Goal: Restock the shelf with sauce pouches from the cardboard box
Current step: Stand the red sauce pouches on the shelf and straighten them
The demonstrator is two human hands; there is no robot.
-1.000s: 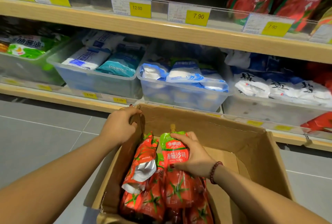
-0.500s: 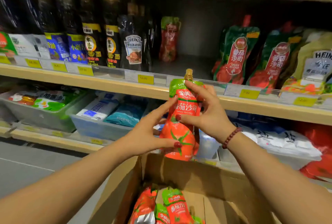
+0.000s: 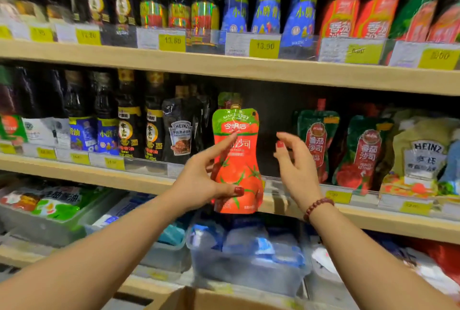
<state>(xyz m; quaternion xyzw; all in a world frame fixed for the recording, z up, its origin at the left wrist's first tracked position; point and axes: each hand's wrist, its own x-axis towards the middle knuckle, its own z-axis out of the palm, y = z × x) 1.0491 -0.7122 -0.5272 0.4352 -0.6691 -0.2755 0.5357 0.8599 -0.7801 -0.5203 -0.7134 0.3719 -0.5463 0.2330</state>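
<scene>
A red and green tomato sauce pouch (image 3: 236, 160) with a gold cap is held upright in front of the middle shelf (image 3: 149, 180). My left hand (image 3: 201, 180) grips its lower left side, thumb across the front and forefinger pointing up along the label. My right hand (image 3: 296, 168) hovers just right of the pouch, fingers spread, not touching it. Another pouch of the same kind (image 3: 227, 99) stands behind it in a dark gap on the shelf. Only the top edge of the cardboard box (image 3: 199, 297) shows at the bottom.
Dark sauce bottles (image 3: 129, 120) stand left of the gap; other ketchup pouches (image 3: 316, 140) and a Heinz pouch (image 3: 423, 155) stand to the right. Bottles fill the upper shelf (image 3: 224, 66). Clear plastic bins (image 3: 249, 267) of packets sit on the shelf below. Price tags line the shelf edges.
The view has tilted up and the box has dropped almost out of sight. The pouch rose toward the shelf gap. My right hand let go of it; my left hand took hold.
</scene>
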